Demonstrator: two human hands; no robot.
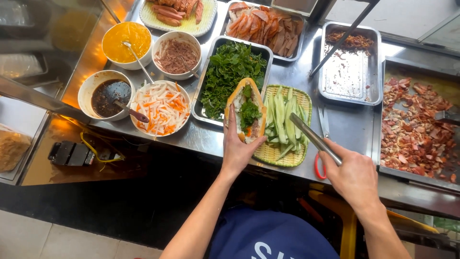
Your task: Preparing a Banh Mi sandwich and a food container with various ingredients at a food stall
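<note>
L hand [238,148] is cupped under a split baguette sandwich [246,111], thumb up its L side, fingers wrapped beneath; firm hold, bread propped open face-up. Already inside: green herbs, a bit of carrot, pale filling. The sandwich hovers over the steel counter [354,127], between the herb tray [230,72] at its 10 o'clock and the woven basket of cucumber strips [286,125] at its 3 o'clock.

R hand [353,178] is closed round the handle end of metal tongs [314,138]. Tips point to 10 o'clock and sit low over the cucumber, blades nearly together. Can't tell if a strip is pinched between them.

Doing it well, imo: keep the bread level and the split wide w/ the L thumb, so nothing tips out. Pinch one or two strips near their middle, lay them lengthwise along the opening, not across. Light squeeze only, since cucumber is slick and snaps.

Round about: bowl of pickled carrot and radish [162,107] at 9 o'clock from the sandwich, dark sauce bowl [106,95] beyond it, yellow sauce bowl [127,43] and shredded meat bowl [177,54] further up. Red-handled scissors [322,144] lie by the basket; tray of chopped roast meat [416,129] at far 3 o'clock.
</note>
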